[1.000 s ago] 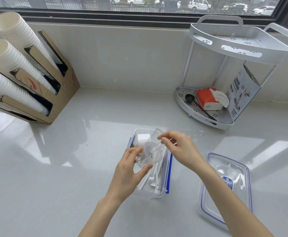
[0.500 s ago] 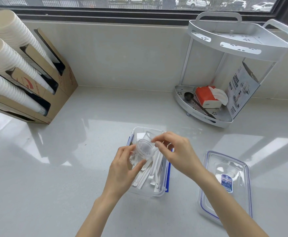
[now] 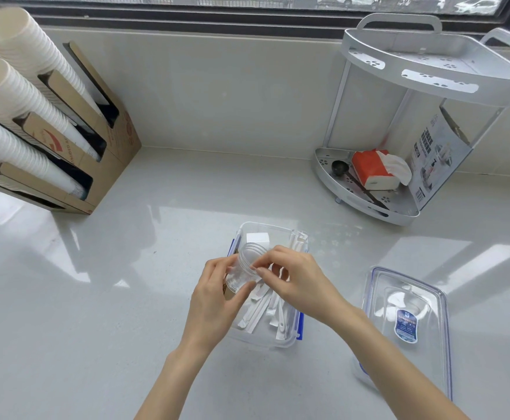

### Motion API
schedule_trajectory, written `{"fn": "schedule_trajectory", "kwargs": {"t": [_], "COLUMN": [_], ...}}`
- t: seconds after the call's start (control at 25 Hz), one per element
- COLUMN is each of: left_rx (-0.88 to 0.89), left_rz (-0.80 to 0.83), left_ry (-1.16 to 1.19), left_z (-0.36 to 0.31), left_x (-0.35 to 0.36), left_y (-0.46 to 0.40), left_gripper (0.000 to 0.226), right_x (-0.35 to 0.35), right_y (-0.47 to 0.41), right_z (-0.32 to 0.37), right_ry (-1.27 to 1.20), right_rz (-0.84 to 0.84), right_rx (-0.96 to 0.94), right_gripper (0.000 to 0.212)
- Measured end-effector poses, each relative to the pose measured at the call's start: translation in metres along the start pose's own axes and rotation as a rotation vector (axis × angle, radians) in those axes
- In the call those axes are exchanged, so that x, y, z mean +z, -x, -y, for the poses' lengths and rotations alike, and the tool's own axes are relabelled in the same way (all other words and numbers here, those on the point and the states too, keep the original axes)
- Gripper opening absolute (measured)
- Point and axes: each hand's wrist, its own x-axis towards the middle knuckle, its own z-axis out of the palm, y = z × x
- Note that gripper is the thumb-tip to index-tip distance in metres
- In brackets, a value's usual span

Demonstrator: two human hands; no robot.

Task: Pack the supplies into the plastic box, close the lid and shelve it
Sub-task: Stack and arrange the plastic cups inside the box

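A clear cup is pinched between the left hand and right hand above the plastic box. If tilted carelessly, it could jam on the white sticks inside, blocking the lid lying right of the box.

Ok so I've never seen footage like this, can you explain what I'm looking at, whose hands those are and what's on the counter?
The camera is worn on a person's head and looks down at their own bare hands; there is no machine here. The left hand grips a small clear plastic cup, and the right hand touches its rim. Both are above an open plastic box on a pale counter; white wrapped sticks lie inside the box. Its lid lies to the right. Behind stand a cardboard holder of paper cups and a white corner shelf with a tissue pack.
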Motion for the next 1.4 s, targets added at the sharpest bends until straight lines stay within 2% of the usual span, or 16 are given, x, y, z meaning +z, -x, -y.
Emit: {"fn": "schedule_trajectory", "kwargs": {"t": [0.24,0.52,0.68,0.8,0.88,1.04,1.12,1.24,1.4], "left_rx": [-0.05,-0.027,0.031,-0.012,-0.053,-0.078,-0.069,-0.009,0.025], "left_rz": [0.011,0.056,0.101,0.064,0.044,0.045,0.066,0.079,0.126], "left_ry": [-0.083,-0.129,-0.11,-0.062,-0.027,-0.006,-0.041,-0.132,-0.419], "left_z": [0.003,0.004,0.003,0.004,0.007,0.006,0.006,0.009,0.009], "left_x": [0.001,0.005,0.006,0.002,-0.001,-0.002,0.001,0.006,0.015], "left_y": [0.002,0.005,0.004,0.003,0.002,0.0,0.0,0.0,0.0], "left_gripper": [0.041,0.068,0.059,0.054,0.054,0.058,0.061,0.062,0.06], "right_x": [0.002,0.01,0.011,0.007,0.008,0.027,0.037,0.041,0.034], "right_y": [-0.003,-0.005,-0.004,-0.005,-0.006,-0.009,-0.008,-0.007,-0.005], "right_z": [-0.003,-0.01,-0.013,-0.018,-0.024,-0.034,-0.039,-0.041,-0.039], "right_ry": [0.002,0.009,-0.008,-0.06,0.084,0.522,0.653,0.799,0.843], "right_rz": [0.018,0.111,0.15,0.056,0.083,0.429,0.527,0.602,0.631], "right_rx": [0.037,0.068,0.065,0.139,0.157,0.023,-0.054,-0.097,-0.051], "right_gripper": [0.016,0.017,0.018,0.022,0.024,0.033,0.038,0.04,0.033]}}
